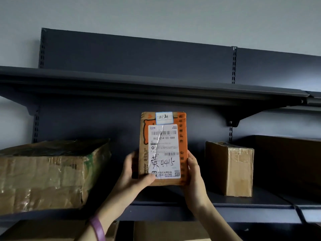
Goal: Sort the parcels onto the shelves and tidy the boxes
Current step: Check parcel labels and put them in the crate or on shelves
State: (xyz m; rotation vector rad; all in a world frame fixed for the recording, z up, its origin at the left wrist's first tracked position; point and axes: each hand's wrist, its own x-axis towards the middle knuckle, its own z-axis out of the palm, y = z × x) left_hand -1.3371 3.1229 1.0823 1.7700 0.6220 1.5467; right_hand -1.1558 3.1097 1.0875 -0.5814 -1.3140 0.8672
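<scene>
Gripping parcel (163,148) upright w/ L hand (137,171) & R hand (192,171) round its lower sides, placing it at middle of shelf (243,202), big box (48,174) at shelf's left & small box (231,167) at its right already shelved, tidying prob. left.

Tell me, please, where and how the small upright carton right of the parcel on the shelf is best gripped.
Likely by its side faces at mid-height, reaching in from the open shelf front: the small carton stands upright, taller than wide, with bare shelf on its left. Clearance on its right is unclear.

Matt dark metal shelf (156,208); tape-glossed cardboard parcel (182,153), paper label (164,152).
</scene>
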